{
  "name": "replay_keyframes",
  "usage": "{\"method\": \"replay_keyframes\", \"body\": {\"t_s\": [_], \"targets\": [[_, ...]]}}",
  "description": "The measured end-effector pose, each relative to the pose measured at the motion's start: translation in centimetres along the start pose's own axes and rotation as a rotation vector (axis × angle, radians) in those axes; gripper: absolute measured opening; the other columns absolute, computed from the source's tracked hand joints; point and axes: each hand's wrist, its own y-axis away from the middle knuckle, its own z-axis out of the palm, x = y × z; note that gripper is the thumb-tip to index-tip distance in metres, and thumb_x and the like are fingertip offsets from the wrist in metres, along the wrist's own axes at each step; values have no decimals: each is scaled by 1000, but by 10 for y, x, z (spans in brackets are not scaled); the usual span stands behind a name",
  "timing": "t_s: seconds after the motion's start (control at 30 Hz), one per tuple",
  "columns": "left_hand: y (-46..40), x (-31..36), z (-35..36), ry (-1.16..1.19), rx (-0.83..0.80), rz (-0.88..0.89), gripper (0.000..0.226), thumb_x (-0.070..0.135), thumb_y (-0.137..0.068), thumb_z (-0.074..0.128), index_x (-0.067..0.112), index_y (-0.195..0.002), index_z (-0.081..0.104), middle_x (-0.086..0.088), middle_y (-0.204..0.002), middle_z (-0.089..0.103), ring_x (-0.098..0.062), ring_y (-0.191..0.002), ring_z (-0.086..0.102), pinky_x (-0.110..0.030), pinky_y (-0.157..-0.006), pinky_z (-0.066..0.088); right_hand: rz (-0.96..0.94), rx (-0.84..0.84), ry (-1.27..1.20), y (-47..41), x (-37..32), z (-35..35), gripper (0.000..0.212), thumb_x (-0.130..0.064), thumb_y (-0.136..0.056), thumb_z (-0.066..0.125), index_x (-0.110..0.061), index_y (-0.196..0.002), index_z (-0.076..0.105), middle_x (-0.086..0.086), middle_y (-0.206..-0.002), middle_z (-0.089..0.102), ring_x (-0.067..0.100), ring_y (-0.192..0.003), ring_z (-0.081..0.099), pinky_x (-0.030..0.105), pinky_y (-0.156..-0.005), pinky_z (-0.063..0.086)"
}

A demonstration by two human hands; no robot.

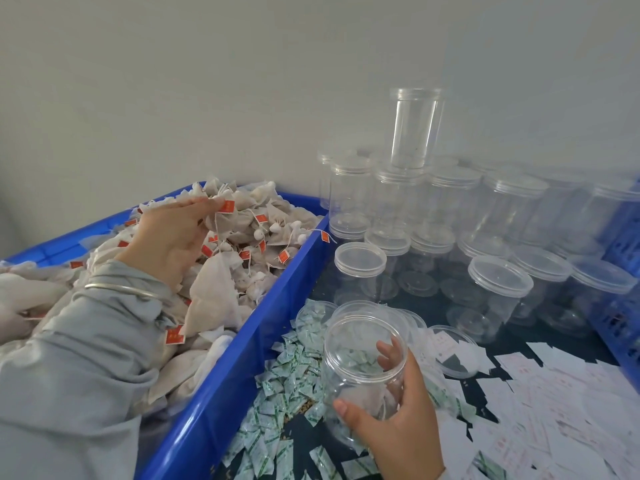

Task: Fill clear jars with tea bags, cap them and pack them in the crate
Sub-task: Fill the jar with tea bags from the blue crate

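The fingers [204, 206] of the left hand [173, 237] are curled into the heap of tea bags [242, 237] in the blue bin [242, 358], pinching a few bags near the top of the pile, red tags dangling beside them. The right hand [398, 420] grasps an open jar [360, 368], tilted with its mouth toward the bin; the thumb lies across the near side and the other fingers wrap round the far side (seen through the clear wall). A tea bag or two already lie at the jar's bottom, against the palm. Jar and left hand are well apart, the bin's rim between them.

Under the jar, small green-printed sachets [284, 382] litter the dark counter [433, 306], with white slips [554, 393] to the right. A loose lid [453, 351] lies just beside the jar. Behind stand capped empty jars [498, 296], some stacked, against the wall. A blue crate [620, 306] shows at the right edge.
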Motion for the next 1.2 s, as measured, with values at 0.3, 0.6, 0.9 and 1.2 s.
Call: {"method": "replay_keyframes", "body": {"t_s": [0.3,0.6,0.9,1.2], "targets": [[9,12,13,432,19,17,13,0,-90,58,5,-78,56,-3,-79,62,-6,-65,67,-14,-61,52,-4,-6,-29,-1,-2,0,93,-27,-47,92,-48,-121,42,-39,-116,50,-17,-109,48,3,-79,45],[82,-18,56,-73,-817,-172,14,3,-70,63,15,-63,66,-2,-66,65,-12,-60,65,-20,-55,54,-15,-32,-37,0,-3,1,99,-17,-48,93,-51,-124,40,-33,-119,52,-14,-112,48,2,-78,44],[105,-44,63,-810,-988,215,20,13,-77,76,30,-68,68,10,-75,72,2,-66,64,-9,-65,49,-16,-29,-73,-2,-13,0,88,-20,-42,87,-38,-119,47,-19,-118,56,-17,-101,54,-2,-70,42],[20,-3,13,-856,-151,381,14,16,-80,72,25,-71,66,9,-68,65,-6,-64,60,-17,-63,47,17,-9,-60,1,-9,-3,90,-17,-45,93,-43,-118,48,-34,-115,54,-16,-106,51,-2,-75,41]]}}
